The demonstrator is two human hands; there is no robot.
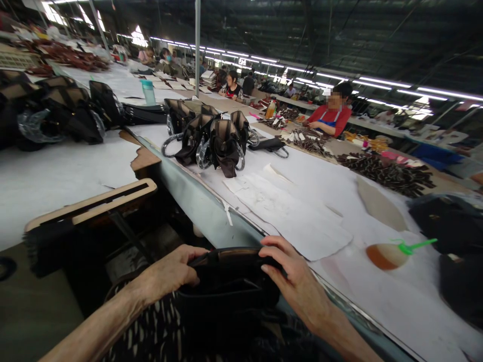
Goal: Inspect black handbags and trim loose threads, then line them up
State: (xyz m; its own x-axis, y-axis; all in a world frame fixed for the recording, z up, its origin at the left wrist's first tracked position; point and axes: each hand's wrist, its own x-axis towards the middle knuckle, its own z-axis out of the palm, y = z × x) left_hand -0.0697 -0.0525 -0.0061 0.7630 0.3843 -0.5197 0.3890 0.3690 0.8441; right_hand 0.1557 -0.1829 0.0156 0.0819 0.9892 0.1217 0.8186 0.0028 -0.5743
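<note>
A black bag (226, 294) sits low in the person's lap, just short of the table's metal edge (211, 221), with its mouth open upward. The left hand (169, 274) grips the left rim with fingers curled over it, and the right hand (298, 281) clamps the right rim with fingertips on top — both closed on the bag. Beyond the edge, the white table top (377, 296) is mostly bare near the hands, with loose paper sheets (287, 211) lying flat. To the left, a dark gap separates this table from a slotted wooden board (94, 201). The bag's lower part is hidden by forearms and patterned cloth (151, 332), and its inside is too dark to read. Farther up the table stands a cluster of brown-and-black bags (211, 141) — a teal bottle (148, 91) is behind it, contents unclear
</note>
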